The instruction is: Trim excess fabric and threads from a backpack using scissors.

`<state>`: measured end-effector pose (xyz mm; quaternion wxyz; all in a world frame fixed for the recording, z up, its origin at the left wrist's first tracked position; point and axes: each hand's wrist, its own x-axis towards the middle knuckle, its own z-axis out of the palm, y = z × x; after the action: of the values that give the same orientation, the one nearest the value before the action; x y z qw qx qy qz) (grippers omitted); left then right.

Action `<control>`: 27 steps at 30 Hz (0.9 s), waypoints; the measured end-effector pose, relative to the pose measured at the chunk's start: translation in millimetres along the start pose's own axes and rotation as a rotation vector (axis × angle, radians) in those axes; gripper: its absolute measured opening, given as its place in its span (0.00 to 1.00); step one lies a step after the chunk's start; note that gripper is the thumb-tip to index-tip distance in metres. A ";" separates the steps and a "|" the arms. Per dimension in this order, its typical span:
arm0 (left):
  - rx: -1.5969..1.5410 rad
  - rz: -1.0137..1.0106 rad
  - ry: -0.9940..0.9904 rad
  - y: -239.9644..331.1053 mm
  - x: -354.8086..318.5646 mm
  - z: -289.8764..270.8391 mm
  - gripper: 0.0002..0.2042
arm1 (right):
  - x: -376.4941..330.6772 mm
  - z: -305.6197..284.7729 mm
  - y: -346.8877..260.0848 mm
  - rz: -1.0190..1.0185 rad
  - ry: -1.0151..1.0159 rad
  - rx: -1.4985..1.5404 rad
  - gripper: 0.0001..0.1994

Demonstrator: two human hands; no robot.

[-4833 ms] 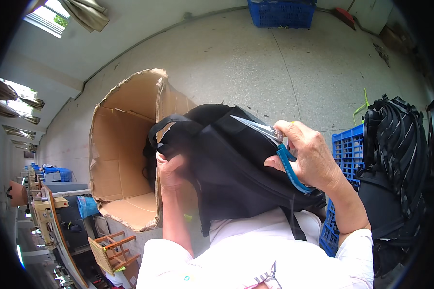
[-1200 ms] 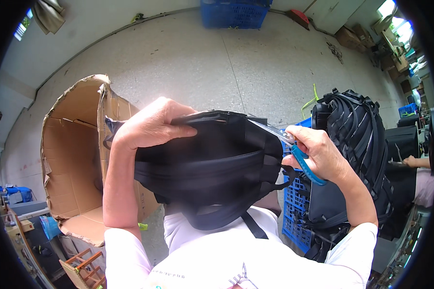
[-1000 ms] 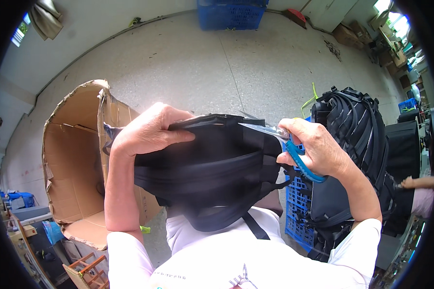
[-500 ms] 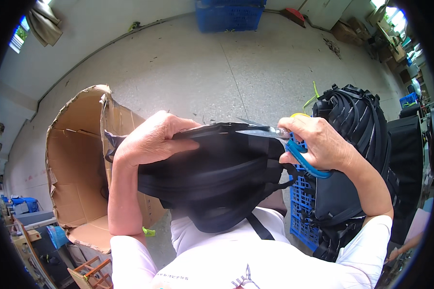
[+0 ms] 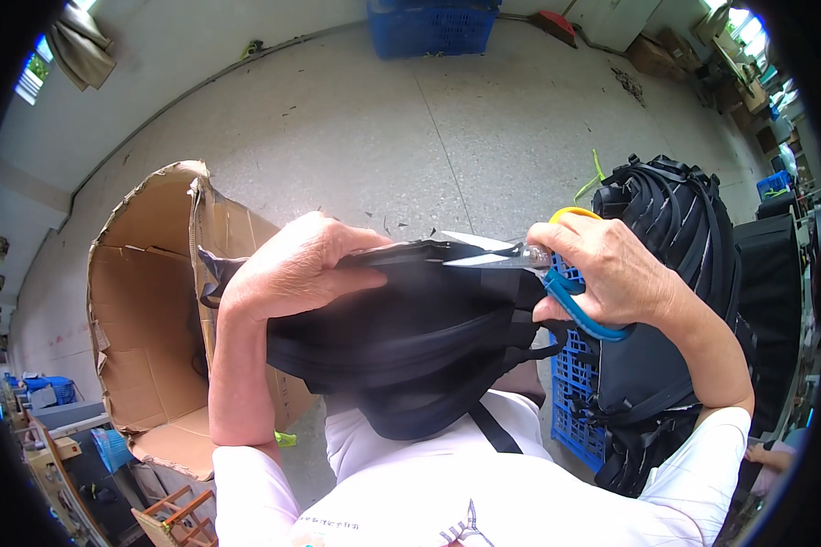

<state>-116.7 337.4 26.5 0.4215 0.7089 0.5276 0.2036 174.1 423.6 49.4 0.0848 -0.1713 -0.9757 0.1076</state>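
Note:
A black backpack (image 5: 401, 333) lies across my lap, its upper edge raised toward the far side. My left hand (image 5: 306, 264) pinches that edge between thumb and fingers. In my right hand (image 5: 611, 269) is a pair of scissors (image 5: 502, 257), with one blue and one yellow handle loop. The blades are spread and point left, lying along the backpack's edge just right of my left fingers. Small dark scraps (image 5: 392, 221) show on the floor beyond the edge.
To my left stands an open cardboard box (image 5: 146, 337). A stack of black backpacks (image 5: 675, 237) rests by a blue plastic crate (image 5: 575, 401) on my right. Another blue crate (image 5: 433, 32) sits at the far wall, near a red dustpan (image 5: 554, 29).
The scissor blades have spread wider apart on the backpack's edge. My hands and the backpack have shifted only slightly.

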 end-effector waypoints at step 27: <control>0.141 0.021 -0.010 5.9 6.7 3.7 0.14 | 7.7 -2.9 -3.0 -0.013 -0.109 -0.038 0.26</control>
<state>-108.1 341.7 28.2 0.3709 0.7434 0.5311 0.1667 166.6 424.0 53.8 0.0292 -0.1602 -0.9818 0.0977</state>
